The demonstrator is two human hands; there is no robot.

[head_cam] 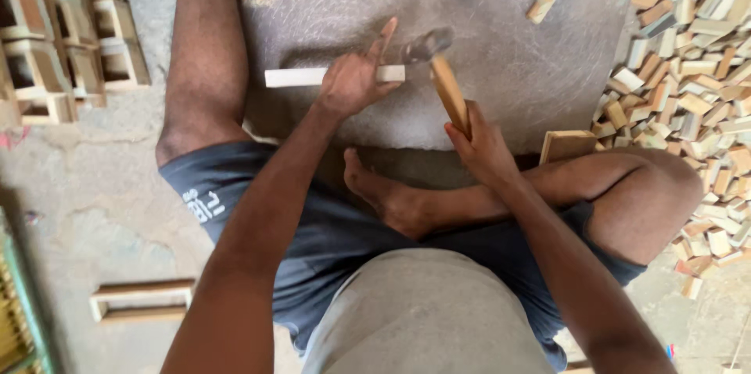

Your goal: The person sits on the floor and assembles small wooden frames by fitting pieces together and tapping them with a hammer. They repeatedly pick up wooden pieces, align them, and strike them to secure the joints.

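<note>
A: Grip, right hand (479, 143)?
B: Closed around the wooden handle of a hammer (438, 69); its blurred metal head sits just above the right end of a wood strip (313, 77).

A: Left hand (353, 80)?
B: Fingers curled over that pale strip, index finger raised, pinning it flat on the grey slab (516, 53).

A: Surroundings?
B: Heap of small wood blocks (688, 69) at right; stacked wooden frames (70, 37) at left; one frame (141, 300) on the floor by the left thigh.

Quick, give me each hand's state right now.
Left hand: holding the wooden strip down on the board, forefinger raised.
Right hand: closed around the hammer handle.
</note>
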